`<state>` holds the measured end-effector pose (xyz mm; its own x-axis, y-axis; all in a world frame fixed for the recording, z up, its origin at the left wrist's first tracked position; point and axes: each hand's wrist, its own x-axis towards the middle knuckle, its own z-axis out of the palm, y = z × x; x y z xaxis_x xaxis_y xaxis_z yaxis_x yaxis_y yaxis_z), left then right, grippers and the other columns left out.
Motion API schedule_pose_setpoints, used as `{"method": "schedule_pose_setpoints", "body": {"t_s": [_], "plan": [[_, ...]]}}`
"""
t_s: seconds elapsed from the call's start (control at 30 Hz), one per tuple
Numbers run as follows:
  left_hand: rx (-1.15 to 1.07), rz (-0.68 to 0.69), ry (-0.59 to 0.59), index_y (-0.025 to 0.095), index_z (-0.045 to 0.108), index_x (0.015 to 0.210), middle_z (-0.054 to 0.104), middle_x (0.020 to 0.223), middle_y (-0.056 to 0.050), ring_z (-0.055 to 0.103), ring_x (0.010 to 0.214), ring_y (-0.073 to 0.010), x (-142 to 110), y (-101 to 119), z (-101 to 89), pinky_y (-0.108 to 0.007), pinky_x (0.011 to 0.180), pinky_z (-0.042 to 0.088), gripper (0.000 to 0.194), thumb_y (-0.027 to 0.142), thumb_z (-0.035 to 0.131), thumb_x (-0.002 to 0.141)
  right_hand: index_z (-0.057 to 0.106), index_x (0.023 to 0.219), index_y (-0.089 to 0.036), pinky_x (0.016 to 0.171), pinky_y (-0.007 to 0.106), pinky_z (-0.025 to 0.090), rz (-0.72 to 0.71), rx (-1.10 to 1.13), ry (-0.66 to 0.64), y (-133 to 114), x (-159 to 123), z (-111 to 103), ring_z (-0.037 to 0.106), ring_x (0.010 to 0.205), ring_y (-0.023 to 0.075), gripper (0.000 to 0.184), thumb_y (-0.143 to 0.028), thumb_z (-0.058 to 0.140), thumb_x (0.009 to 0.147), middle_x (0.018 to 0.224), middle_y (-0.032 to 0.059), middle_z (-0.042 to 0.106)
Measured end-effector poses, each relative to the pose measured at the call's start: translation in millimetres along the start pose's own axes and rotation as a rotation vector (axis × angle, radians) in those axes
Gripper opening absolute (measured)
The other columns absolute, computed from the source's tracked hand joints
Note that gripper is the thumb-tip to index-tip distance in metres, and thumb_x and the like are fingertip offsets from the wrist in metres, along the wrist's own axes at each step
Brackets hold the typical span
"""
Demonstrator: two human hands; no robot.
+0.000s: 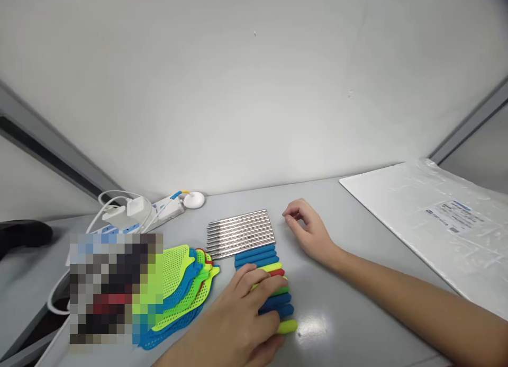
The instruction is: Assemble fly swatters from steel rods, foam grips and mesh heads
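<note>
My left hand point(250, 309) lies palm down over a row of coloured plastic handles point(260, 259), blue, yellow-green, red and green. Its thumb and forefinger close around a yellow-green handle point(289, 326) at the near end, while the other fingers rest across the row. My right hand point(311, 232) rests on the table with fingers loosely curled in and nothing visible in them. Between the hands and further back, several shiny metal rods point(240, 232) lie side by side. Left of my left hand is an overlapping stack of perforated fly swatter heads point(174, 269), yellow-green, blue, green and red.
A white power strip point(170, 208) with plugs and cables runs along the back left, beside a round white device point(194, 200). At the right lies a flat white panel in plastic wrap point(416, 213). A pixelated patch covers part of the left side. A pale wall point(254, 102) stands behind.
</note>
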<state>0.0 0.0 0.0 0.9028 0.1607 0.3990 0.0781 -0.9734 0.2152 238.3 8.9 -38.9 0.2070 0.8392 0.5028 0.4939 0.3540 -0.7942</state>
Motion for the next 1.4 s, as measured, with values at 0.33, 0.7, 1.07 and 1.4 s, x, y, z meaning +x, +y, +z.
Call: {"method": "schedule_pose_setpoints", "body": {"t_s": [0.33, 0.7, 1.07, 1.4], "plan": [[0.069, 0.021, -0.048, 0.024, 0.063, 0.084, 0.060, 0.129, 0.001, 0.050, 0.116, -0.0232, -9.8, -1.5, 14.9, -0.047, 0.112, 0.024, 0.013, 0.035, 0.070, 0.082, 0.060, 0.093, -0.024, 0.078, 0.033, 0.046, 0.049, 0.003, -0.035, -1.8, 0.3, -1.3, 0.057, 0.087, 0.0176, 0.011, -0.025, 0.049, 0.093, 0.095, 0.0033, 0.059], [-0.107, -0.030, 0.311, 0.017, 0.049, 0.101, 0.069, 0.085, -0.003, 0.062, 0.074, -0.0139, -7.4, -1.8, -0.8, -0.029, 0.068, 0.047, 0.018, 0.035, 0.047, 0.099, 0.060, 0.094, -0.025, 0.076, 0.034, 0.047, 0.174, -0.061, -0.060, 10.4, -2.6, 0.9, 0.058, 0.085, 0.0188, 0.015, -0.037, 0.052, 0.093, 0.097, 0.0024, 0.060], [-0.025, -0.195, 0.324, 0.020, 0.055, 0.115, 0.068, 0.086, -0.001, 0.063, 0.071, -0.0129, -11.2, -14.5, 2.8, -0.027, 0.064, 0.046, 0.028, 0.023, 0.041, 0.091, 0.069, 0.094, -0.025, 0.072, 0.037, 0.051, 0.019, -0.245, -0.341, 45.4, 57.8, 41.0, 0.061, 0.092, 0.0233, 0.026, -0.048, 0.056, 0.088, 0.109, 0.0064, 0.061], [0.010, -0.109, 0.348, 0.024, 0.063, 0.109, 0.069, 0.079, 0.005, 0.060, 0.065, -0.0066, -12.5, -23.2, -0.6, -0.025, 0.060, 0.041, 0.021, 0.026, 0.048, 0.094, 0.073, 0.093, -0.030, 0.094, 0.047, 0.046, -0.015, -0.324, -0.402, 61.8, 57.0, 38.4, 0.055, 0.112, 0.0288, 0.029, -0.053, 0.058, 0.086, 0.117, 0.0062, 0.059]]}}
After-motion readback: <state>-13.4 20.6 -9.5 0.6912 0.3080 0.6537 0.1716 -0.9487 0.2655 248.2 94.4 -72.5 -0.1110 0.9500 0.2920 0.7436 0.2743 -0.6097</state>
